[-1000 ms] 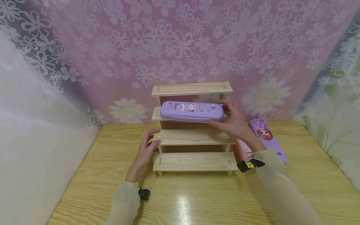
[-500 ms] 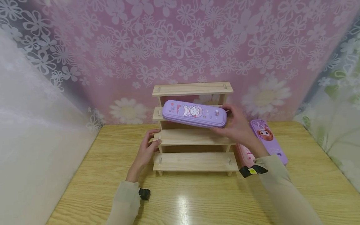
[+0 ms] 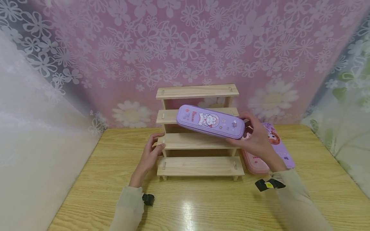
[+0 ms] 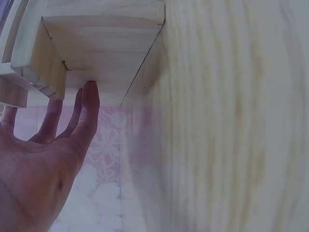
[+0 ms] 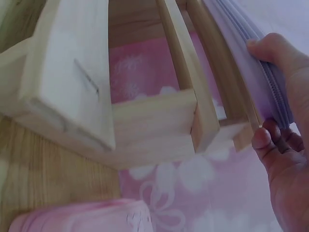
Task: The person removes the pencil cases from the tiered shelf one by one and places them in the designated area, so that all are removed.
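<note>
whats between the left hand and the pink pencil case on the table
The wooden stepped shelf: in the head view the left hand touches its left end and the pink pencil case lies beside its right end.

- Pink pencil case (image 3: pixel 254 162): mostly covered by the right hand (image 3: pixel 255 139) and wrist; print too small to read.
- Second purple case (image 3: pixel 278 146): upper end hidden behind that hand.
- Held purple case (image 5: pixel 251 67): cut off by right wrist view's top edge.
- Desk (image 4: pixel 231 135): blurred in left wrist view.
</note>
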The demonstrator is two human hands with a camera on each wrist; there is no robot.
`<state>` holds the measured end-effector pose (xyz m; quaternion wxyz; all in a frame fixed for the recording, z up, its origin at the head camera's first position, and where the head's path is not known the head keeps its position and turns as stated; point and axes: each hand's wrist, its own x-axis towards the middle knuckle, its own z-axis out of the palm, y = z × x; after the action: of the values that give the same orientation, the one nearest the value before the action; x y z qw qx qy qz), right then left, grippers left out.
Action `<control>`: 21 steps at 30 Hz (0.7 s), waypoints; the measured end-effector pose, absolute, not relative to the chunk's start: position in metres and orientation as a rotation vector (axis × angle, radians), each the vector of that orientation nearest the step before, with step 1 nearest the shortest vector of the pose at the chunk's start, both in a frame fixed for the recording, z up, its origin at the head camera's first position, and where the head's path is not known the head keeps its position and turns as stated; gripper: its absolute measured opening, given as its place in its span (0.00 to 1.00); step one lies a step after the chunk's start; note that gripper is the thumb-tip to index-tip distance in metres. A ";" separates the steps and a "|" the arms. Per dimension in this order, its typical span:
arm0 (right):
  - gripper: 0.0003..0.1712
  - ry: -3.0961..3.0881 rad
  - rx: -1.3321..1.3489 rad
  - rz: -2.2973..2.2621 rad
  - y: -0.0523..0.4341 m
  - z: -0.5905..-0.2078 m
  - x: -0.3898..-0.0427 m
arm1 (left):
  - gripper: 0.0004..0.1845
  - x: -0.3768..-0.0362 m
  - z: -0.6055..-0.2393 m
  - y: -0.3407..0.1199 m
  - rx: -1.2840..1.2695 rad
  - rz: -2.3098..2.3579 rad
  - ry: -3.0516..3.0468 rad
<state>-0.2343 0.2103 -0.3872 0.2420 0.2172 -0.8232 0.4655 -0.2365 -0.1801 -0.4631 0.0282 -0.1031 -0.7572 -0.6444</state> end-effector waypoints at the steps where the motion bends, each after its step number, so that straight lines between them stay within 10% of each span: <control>1: 0.51 -2.244 0.586 1.279 0.213 -0.389 -0.233 | 0.22 -0.236 -0.463 -0.180 -0.317 -1.990 -2.338; 21: 0.51 -2.219 0.227 1.318 0.285 -0.404 -0.194 | 0.23 -0.237 -0.465 -0.181 -0.339 -1.993 -2.336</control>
<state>-0.1939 0.2854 -0.4045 0.2719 0.0844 -0.8242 0.4896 -0.2374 -0.1813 -0.4655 0.0260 -0.1097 -0.7560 -0.6448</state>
